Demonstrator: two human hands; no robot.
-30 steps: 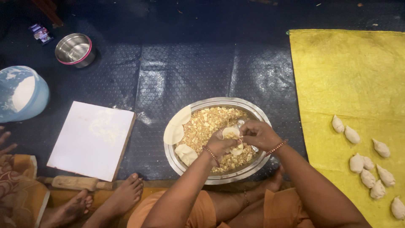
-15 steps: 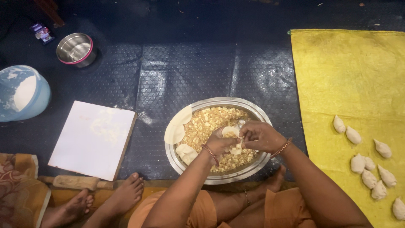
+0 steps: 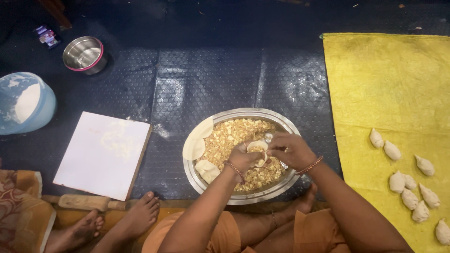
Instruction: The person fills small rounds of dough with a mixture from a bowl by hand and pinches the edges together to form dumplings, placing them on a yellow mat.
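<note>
While dark hexagon-patterned matting (image 3: 211, 75) spreads underneath, left fingers (image 3: 248, 158) cupping dough round (image 3: 257, 148), right fingers (image 3: 281, 143) gripping spoon (image 3: 268, 137), yellow cloth (image 3: 389, 84) alongside.

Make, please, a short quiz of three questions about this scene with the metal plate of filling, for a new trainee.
1. True or false: the left hand cups a small round dough piece with filling in it.
2. Which surface holds the finished shaped dumplings? A) white board B) yellow cloth C) blue bowl
3. Fill in: the flat dough rounds lean on the ___ side of the metal plate, as seen in the picture.

Key
1. True; the right hand works beside it, over the crumbly filling.
2. B, the yellow cloth.
3. left
</note>
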